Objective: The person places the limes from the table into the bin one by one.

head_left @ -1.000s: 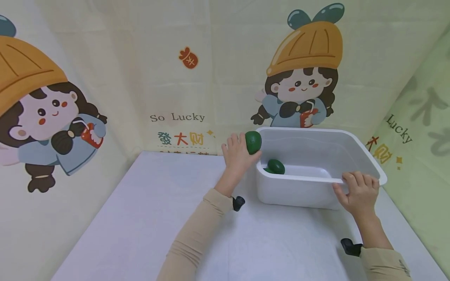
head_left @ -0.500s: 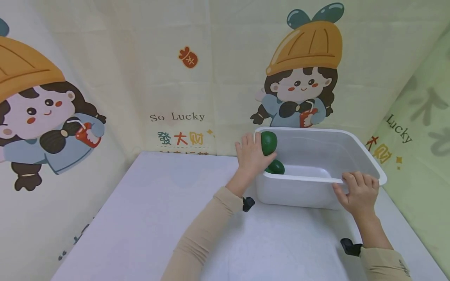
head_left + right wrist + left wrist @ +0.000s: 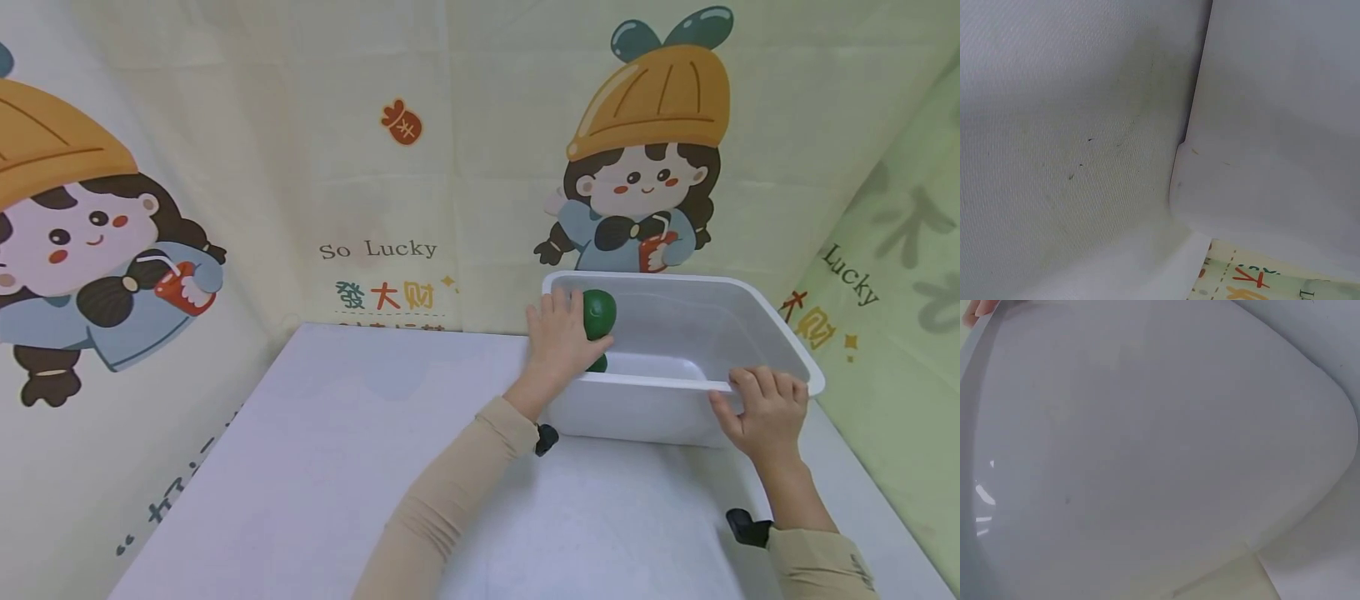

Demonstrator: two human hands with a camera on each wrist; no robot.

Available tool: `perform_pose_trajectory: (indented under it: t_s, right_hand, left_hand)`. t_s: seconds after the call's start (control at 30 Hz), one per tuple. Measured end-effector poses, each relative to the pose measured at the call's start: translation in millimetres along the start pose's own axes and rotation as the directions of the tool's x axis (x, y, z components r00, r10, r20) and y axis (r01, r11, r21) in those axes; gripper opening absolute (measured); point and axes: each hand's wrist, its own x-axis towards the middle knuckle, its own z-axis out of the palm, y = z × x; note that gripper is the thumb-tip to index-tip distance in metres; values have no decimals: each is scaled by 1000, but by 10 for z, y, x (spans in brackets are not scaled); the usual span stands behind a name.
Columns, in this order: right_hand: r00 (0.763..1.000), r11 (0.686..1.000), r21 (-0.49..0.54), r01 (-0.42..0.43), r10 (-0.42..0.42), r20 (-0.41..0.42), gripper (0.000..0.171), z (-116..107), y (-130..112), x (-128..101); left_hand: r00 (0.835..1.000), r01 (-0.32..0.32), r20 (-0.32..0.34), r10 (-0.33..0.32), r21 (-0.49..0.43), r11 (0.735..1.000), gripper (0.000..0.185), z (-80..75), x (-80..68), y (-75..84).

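Note:
In the head view, my left hand (image 3: 561, 340) holds a smooth, dark green avocado (image 3: 600, 314) between thumb and fingers, over the left end of a white plastic bin (image 3: 637, 408). Below it in the bin lies another avocado (image 3: 598, 364), mostly hidden behind my left hand. My right hand (image 3: 772, 408) grips the bin's front rim near the right corner, fingers curled over the edge and thumb outside. The bin's outer wall (image 3: 1166, 444) fills most of the left wrist view, with fingertips (image 3: 985, 307) at the top left corner. The right wrist view shows neither hand.
The bin stands on a white-covered table (image 3: 360, 433), close to the back edge. Behind the table hangs a printed cloth (image 3: 360, 150) with cartoon figures. Black wrist devices (image 3: 750, 527) show under the sleeves.
My left hand has carried the avocado rightward, from beside the bin's left rim to over its inside. My right hand has stayed on the rim.

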Motion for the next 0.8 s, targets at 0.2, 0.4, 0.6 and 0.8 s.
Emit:
perform_pose_trajectory:
  t_s: [0.2, 0.4, 0.6, 0.8]
  right_hand:
    - [1000, 1000, 4, 0, 0, -5, 61, 2, 1, -2]
    - [1000, 1000, 3, 1, -1, 8, 61, -4, 3, 1]
    - [1000, 1000, 2, -2, 2, 2, 61, -4, 3, -1]
    - [1000, 1000, 4, -2, 2, -3, 61, -6, 1, 1]
  left_hand:
    - [1000, 2, 27, -2, -4, 1000, 73, 28, -1, 70]
    - [1000, -6, 27, 7, -10, 1000, 70, 56, 34, 101]
    - [998, -27, 64, 26, 12, 1000, 71, 41, 61, 149]
    - [993, -40, 113, 39, 3, 999, 71, 29, 73, 221]
